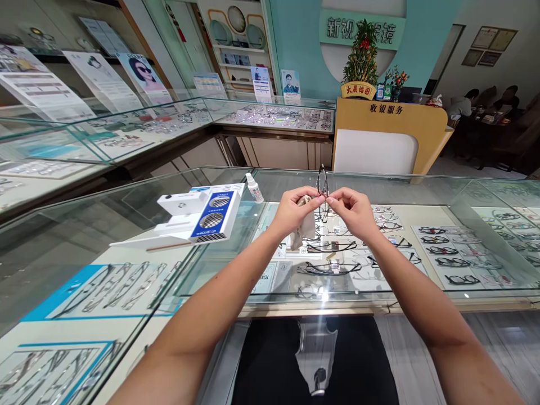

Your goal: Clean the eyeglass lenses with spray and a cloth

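Observation:
Above the glass counter, a pair of eyeglasses is held up on edge between my two hands. My left hand pinches the frame near its middle and also has a pale beige cloth hanging from its fingers. With thumb and fingertips closed on the same glasses, my right hand grips from the other side. The exact contact at the fingertips is too small to make out. Just left of my hands, a small white spray bottle stands on the glass top.
An open white and blue box lies on the counter at left. Under the glass are several rows of eyeglasses. Another display case and a yellow cashier desk stand beyond. People sit at the far right.

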The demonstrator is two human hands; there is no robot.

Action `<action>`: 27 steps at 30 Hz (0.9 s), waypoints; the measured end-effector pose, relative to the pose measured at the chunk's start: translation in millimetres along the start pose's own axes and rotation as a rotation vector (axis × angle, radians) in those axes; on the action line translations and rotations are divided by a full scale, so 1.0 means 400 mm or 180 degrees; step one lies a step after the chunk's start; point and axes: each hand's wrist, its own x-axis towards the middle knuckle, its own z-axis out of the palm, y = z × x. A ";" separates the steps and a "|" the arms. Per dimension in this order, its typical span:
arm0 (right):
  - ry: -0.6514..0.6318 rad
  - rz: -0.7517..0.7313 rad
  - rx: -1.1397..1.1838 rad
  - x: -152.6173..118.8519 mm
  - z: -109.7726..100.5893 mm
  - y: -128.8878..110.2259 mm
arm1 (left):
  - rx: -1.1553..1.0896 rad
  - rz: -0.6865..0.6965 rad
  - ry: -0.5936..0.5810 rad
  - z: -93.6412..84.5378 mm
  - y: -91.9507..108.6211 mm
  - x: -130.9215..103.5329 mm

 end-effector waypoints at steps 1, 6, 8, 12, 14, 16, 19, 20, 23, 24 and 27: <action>0.0008 0.0005 -0.0020 0.000 -0.001 0.000 | 0.0026 0.0002 -0.0008 0.000 -0.001 0.000; 0.0034 -0.0007 -0.0107 0.003 -0.004 -0.001 | 0.0192 -0.0019 -0.0019 -0.001 -0.003 0.000; 0.0064 -0.0025 -0.0161 0.004 -0.006 0.000 | 0.0247 -0.0045 -0.0042 -0.002 -0.003 0.000; 0.0231 -0.0101 -0.0480 0.005 -0.014 0.000 | 0.0195 0.0001 -0.0045 -0.004 -0.002 0.000; 0.0419 -0.0150 -0.0800 0.005 -0.024 -0.001 | 0.0163 -0.0006 -0.0052 -0.005 -0.003 0.001; 0.0640 -0.0116 -0.1147 0.006 -0.036 -0.005 | 0.0188 -0.0038 -0.0054 -0.006 -0.004 0.001; 0.0922 -0.0105 -0.1587 0.010 -0.057 -0.013 | 0.0279 -0.0050 -0.0080 -0.006 -0.007 0.001; 0.1014 -0.0155 -0.1696 0.012 -0.064 -0.016 | 0.0299 -0.0055 -0.0104 -0.006 -0.009 0.001; 0.1282 -0.0309 -0.1934 0.016 -0.080 -0.020 | 0.0345 -0.0091 -0.0195 -0.005 -0.010 -0.003; 0.1356 -0.0336 -0.1986 0.017 -0.082 -0.021 | 0.0366 -0.0102 -0.0235 -0.005 -0.009 -0.004; 0.1468 -0.0417 -0.2084 0.015 -0.075 -0.014 | 0.0356 -0.0105 -0.0315 -0.002 -0.008 -0.009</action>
